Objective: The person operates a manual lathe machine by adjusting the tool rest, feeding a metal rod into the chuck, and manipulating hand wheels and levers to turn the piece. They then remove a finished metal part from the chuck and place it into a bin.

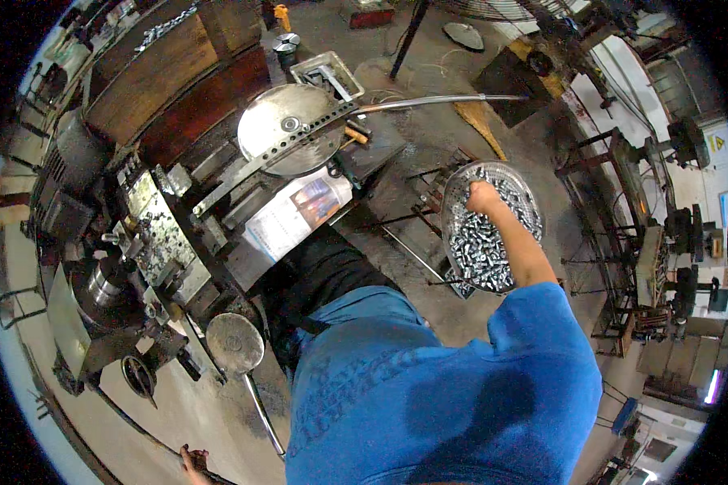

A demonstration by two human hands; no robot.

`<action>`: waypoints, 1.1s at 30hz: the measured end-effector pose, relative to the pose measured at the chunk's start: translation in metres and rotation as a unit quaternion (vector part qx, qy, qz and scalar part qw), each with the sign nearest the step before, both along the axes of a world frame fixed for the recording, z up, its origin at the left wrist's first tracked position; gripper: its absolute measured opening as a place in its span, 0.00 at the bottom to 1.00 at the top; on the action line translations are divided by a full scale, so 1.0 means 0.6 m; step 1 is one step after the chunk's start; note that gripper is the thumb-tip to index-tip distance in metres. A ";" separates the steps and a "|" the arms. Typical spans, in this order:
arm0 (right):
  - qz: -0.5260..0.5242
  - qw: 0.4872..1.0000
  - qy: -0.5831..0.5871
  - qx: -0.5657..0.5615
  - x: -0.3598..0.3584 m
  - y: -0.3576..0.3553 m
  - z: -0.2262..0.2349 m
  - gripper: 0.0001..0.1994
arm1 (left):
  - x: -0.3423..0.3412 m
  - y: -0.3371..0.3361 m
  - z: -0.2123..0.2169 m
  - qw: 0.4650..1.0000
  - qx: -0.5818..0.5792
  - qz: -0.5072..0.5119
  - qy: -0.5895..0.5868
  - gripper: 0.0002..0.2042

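Note:
My right hand (483, 196) is over the upper part of a round, shallow metal basin (535, 194), its fingers curled. Whatever they hold, if anything, is hidden from view. Many small, shiny, cylindrical metal parts (481, 246) fill the basin, which stands to my right. Far to the lower left, my left hand (192, 462) is wrapped round a long, dark, curved lever rod (133, 424). That rod runs up toward a lathe-like machine (105, 283) with a bright metal chuck. Only part of the left hand's fingers shows.
A large metal disc (275, 121) and a perforated bar (259, 158) lie ahead, beside a printed sheet (295, 214). A round stool-like plate (234, 343) stands on a metal tube by my left side. A metal tray (344, 73) is farther off, and machines (663, 259) line the right.

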State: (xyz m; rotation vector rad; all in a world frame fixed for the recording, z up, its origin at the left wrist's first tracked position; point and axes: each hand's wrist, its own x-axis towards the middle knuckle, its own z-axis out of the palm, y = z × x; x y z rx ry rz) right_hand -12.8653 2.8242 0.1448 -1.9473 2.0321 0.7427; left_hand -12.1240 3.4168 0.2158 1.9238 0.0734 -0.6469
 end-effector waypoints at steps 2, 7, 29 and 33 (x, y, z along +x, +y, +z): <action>0.034 0.999 0.005 0.008 -0.027 0.007 -0.001 0.14 | -0.016 -0.036 0.008 0.996 -0.062 0.056 0.032 0.15; 0.068 0.997 -0.023 -0.018 -0.004 0.018 0.028 0.13 | -0.032 -0.019 0.009 0.999 -0.019 0.009 -0.032 0.18; 0.202 0.792 -0.561 -0.133 0.323 0.067 0.210 0.22 | -0.219 -0.359 0.266 0.935 -0.079 -0.186 -0.293 0.13; 0.429 0.623 -0.653 -0.041 0.569 0.162 0.328 0.25 | -0.295 -0.504 0.268 0.890 -0.294 -0.343 -0.066 0.15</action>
